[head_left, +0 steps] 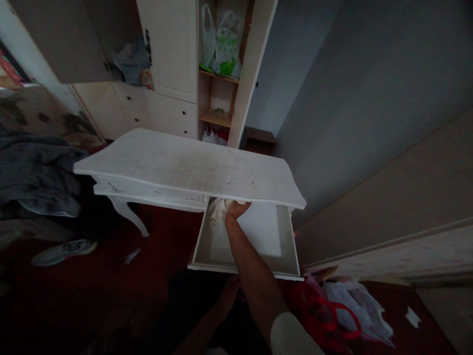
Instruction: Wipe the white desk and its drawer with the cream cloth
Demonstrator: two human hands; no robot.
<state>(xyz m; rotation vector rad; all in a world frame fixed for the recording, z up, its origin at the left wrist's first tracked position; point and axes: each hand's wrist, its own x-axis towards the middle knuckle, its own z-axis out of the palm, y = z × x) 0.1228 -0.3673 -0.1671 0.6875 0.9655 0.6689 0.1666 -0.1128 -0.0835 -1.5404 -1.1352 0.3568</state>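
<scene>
A white table (177, 158) with curved edges has its right drawer (262, 229) pulled out. My right hand (238, 210) reaches deep into that drawer, with its fingertips partly under the tabletop. It is closed on a crumpled cream cloth (219, 209), which bunches up at the drawer's back left corner. Below the drawer's front edge, my left hand (231, 290) hangs low near my dark-clothed lap. Shadow and my right forearm hide its fingers, so I cannot see whether it grips anything.
Behind the table stands a white wardrobe (172, 54), with plastic bags (223, 47) on a shelf. Grey clothing (40, 170) is heaped at left, above a shoe (64, 251) on the dark red floor. A red bag (310, 308) and a white plastic bag (360, 305) lie at lower right.
</scene>
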